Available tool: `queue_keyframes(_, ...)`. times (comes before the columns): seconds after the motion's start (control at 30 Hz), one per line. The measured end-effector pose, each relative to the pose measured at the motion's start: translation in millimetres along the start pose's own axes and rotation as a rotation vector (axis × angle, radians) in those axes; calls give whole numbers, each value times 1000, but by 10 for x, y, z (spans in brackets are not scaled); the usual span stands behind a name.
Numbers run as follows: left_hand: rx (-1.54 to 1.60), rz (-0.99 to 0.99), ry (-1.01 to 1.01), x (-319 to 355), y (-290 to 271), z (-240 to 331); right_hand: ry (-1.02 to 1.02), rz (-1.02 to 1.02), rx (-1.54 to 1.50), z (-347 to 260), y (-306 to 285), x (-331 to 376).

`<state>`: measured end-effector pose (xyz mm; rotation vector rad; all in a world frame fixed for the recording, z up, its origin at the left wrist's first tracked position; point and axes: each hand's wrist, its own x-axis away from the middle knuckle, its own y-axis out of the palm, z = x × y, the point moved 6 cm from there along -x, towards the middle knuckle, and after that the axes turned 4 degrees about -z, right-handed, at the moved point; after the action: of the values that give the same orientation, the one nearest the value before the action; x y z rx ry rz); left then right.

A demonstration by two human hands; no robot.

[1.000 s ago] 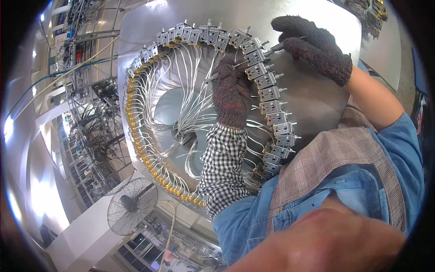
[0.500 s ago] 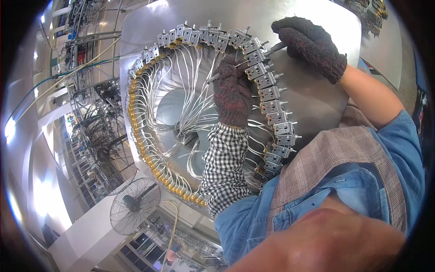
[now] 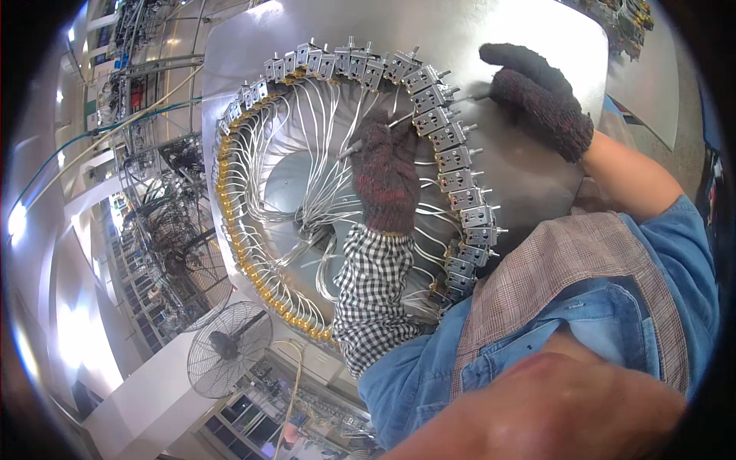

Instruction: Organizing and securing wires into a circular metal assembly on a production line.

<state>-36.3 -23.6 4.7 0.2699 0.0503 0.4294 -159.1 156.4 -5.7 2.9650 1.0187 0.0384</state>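
Note:
A large ring of small metal blocks (image 3: 457, 181) stands on the metal table, white wires running inward from it. Inside the ring, my left hand (image 3: 386, 172), in a dark knit glove, is closed around a thin metal rod (image 3: 351, 149). One end of this rod points at the blocks on the ring's upper right. Outside the ring, my right hand (image 3: 543, 100), gloved alike, grips a slim dark rod-like tool (image 3: 479, 96) whose thin end reaches toward those same blocks. Whether either tip touches a block, I cannot tell. The right index finger stretches out above the tool.
Gold-coloured fittings (image 3: 247, 264) line the left and lower ring. White wires (image 3: 310, 218) gather near its middle. The bare metal tabletop (image 3: 529, 176) extends to the right. A standing fan (image 3: 225, 344) is at lower left, and another wire-filled assembly (image 3: 625, 23) lies at upper right.
My left hand and its rod have shifted down and slightly left, toward me. My right hand has drawn right and down with its tool, away from the blocks.

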Motion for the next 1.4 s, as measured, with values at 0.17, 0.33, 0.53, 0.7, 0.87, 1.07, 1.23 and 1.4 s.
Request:
queue_keyframes(0.17, 385, 100, -187, 163, -95, -163, 210, -73, -150, 42, 88, 30)
queue_keyframes(0.33, 419, 110, -168, 133, -122, -197, 194, -51, -162, 98, 172, -21)
queue_keyframes(0.53, 369, 94, -160, 132, -95, -176, 187, -96, -119, 101, 162, 10)
queue_keyframes(0.7, 395, 95, -153, 134, -86, -168, 194, -119, -132, 110, 191, 11)
queue_keyframes(0.87, 369, 94, -154, 100, -95, -190, 57, -86, 72, 103, 154, 8)
queue_keyframes(1.07, 368, 89, -177, 62, -143, -199, -21, -22, -148, 71, 170, -73)
queue_keyframes(1.23, 345, 98, -154, 55, -80, -160, 155, -67, -62, 135, 186, -43)
queue_keyframes(1.4, 354, 88, -165, 69, -130, -185, 72, -59, -178, 124, 183, -110)
